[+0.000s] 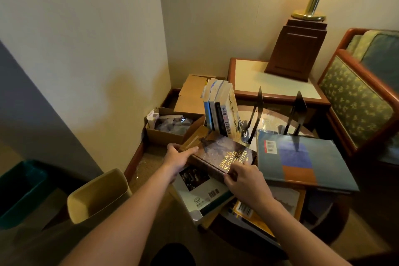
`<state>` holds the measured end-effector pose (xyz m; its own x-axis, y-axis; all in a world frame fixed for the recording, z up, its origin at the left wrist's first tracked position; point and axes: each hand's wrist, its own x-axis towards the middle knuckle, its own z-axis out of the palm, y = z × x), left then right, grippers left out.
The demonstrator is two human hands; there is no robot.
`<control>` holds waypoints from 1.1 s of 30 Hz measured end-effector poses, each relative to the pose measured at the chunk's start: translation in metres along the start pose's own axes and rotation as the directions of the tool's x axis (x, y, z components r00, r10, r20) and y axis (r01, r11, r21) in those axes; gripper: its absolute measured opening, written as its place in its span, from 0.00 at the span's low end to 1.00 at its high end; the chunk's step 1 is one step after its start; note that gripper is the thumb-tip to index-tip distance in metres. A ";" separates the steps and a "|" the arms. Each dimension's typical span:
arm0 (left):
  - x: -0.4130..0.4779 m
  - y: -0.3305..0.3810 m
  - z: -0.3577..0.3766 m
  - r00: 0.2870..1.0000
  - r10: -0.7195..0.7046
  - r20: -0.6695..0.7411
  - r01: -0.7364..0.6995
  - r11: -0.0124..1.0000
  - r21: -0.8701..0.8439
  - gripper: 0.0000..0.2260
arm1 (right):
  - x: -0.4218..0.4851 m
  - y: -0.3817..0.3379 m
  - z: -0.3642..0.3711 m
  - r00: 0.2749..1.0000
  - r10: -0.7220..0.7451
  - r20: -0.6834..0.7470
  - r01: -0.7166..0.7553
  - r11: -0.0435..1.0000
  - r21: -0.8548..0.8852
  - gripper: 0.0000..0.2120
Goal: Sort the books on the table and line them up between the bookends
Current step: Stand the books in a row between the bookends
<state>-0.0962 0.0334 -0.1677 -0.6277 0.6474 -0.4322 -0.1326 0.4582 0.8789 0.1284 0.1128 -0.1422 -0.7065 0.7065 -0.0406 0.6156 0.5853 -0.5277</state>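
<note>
We are mid-pick. Our left hand [180, 158] grips the far end of the thick brown book [218, 155], and our right hand [246, 181] pinches its near corner, over the pile on the table [269, 119]. Next, we judge, it needs standing upright beside the upright books [220, 110] by the bookends [255, 112]. The cardboard box [170, 136] holds plastic-wrapped items.

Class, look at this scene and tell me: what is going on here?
A person grips a thick brown book with both hands, the left hand at its far end and the right hand at its near end, above a pile of flat books. A few upright books stand at the back, left of two black bookends. A large blue book lies flat on the right.
</note>
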 end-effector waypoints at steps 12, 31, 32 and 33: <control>0.008 0.019 -0.005 0.962 0.046 0.269 0.019 0.972 -0.235 0.18 | -0.001 -0.007 0.004 0.996 -0.054 -0.075 0.048 0.996 -0.078 0.10; -0.035 0.042 0.002 0.963 0.237 0.128 -0.227 0.970 -0.088 0.18 | 0.010 -0.011 0.009 0.987 0.148 0.065 -0.145 0.988 -0.048 0.28; -0.041 0.046 0.000 0.956 0.265 0.123 -0.257 0.963 -0.078 0.18 | 0.007 -0.014 0.007 0.989 0.143 0.048 -0.142 0.990 -0.025 0.28; -0.046 0.051 -0.003 0.948 0.297 0.117 -0.291 0.954 -0.066 0.18 | 0.005 -0.017 0.005 0.990 0.138 0.034 -0.138 0.990 -0.003 0.28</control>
<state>-0.0762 0.0254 -0.1022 -0.5446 0.8209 -0.1718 0.0055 0.2083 0.9780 0.1126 0.1036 -0.1376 -0.6263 0.7666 -0.1418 0.7082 0.4835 -0.5144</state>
